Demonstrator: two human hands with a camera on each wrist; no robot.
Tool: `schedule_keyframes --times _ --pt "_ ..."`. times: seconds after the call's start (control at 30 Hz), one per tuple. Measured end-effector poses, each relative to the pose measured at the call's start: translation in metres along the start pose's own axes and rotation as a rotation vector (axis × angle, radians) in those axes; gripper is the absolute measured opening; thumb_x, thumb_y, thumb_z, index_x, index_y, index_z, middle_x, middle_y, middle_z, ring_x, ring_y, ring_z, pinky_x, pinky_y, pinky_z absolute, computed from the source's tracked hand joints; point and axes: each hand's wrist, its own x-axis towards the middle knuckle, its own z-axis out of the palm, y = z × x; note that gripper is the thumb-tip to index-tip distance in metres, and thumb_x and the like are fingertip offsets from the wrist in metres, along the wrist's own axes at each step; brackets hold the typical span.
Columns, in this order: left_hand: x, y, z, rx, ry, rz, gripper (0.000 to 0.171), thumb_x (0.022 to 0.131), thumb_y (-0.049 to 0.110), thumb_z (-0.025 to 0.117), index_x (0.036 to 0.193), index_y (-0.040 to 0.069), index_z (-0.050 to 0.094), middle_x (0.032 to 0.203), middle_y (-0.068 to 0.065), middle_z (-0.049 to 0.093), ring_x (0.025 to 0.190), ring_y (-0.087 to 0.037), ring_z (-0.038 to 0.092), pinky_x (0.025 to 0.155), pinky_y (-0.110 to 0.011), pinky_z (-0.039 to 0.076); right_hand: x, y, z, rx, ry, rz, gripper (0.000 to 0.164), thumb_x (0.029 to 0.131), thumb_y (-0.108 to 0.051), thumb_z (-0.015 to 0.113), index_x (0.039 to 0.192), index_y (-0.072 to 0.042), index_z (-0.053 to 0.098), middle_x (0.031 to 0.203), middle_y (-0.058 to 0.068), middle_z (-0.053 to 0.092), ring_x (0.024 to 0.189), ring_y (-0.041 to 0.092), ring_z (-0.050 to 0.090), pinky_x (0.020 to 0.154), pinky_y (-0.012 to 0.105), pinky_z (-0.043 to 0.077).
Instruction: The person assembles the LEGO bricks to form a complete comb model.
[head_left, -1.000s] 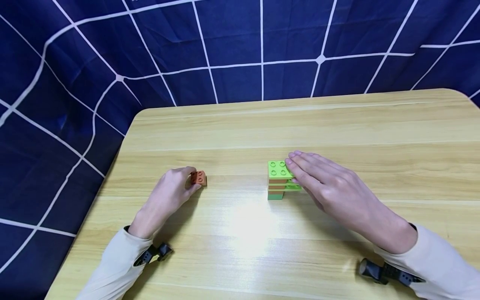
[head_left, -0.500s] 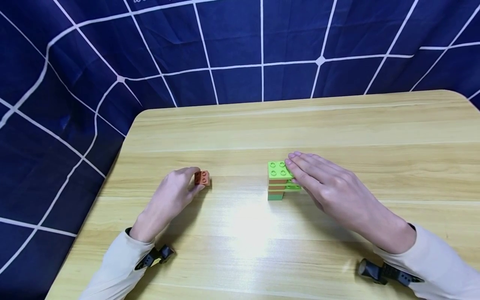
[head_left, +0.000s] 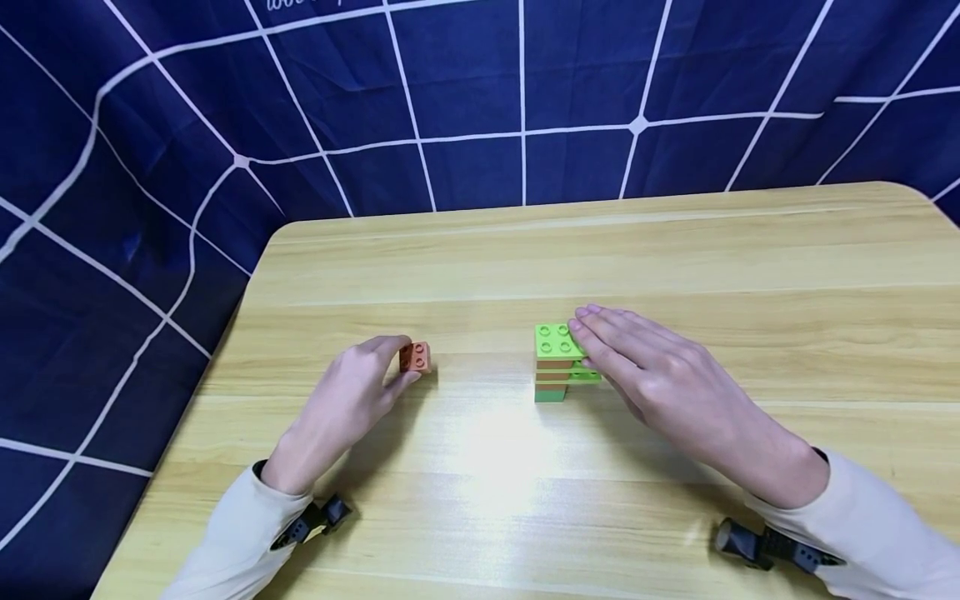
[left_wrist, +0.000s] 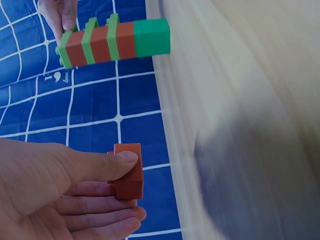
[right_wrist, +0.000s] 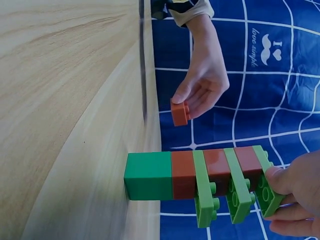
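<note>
My left hand [head_left: 337, 400] pinches an orange-red toy building brick [head_left: 416, 357] between thumb and fingers, studs up, left of the brick tower. In the left wrist view the brick [left_wrist: 129, 186] shows above the table surface. The brick tower [head_left: 553, 340] stands upright on the table: a dark green block [right_wrist: 149, 176] at the bottom, then orange-red bricks alternating with light green plates that jut out to one side. My right hand [head_left: 663, 375] grips the jutting end of the topmost light green plate [right_wrist: 267, 192], thumb on top and fingers below, and partly covers it in the head view.
A light wood-grain table [head_left: 465, 258] lies under everything. Behind it and along the left hangs a dark blue cloth [head_left: 465, 92] with white grid lines. Black wrist cameras [head_left: 738, 542] stick out below both sleeves.
My left hand has moved a little to the right with the orange-red brick, toward the tower. The right hand and the tower stay in place.
</note>
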Motion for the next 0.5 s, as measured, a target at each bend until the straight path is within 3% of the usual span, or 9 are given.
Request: schedule_keyframes --times 0.5 --pt "0.0082 0.0108 -0.0064 0.003 0.022 0.060 0.032 0.084 0.012 0.076 0.108 -0.007 0.064 0.098 -0.017 0.069 0.088 -0.028 0.069 0.074 -0.037 0.060 0.0010 -0.0011 0.0016 0.008 0.014 -0.005 0.044 0.108 -0.014 0.026 0.122 0.008 0.061 0.121 0.023 0.063 0.108 0.038 0.063 0.090 0.049 0.054"
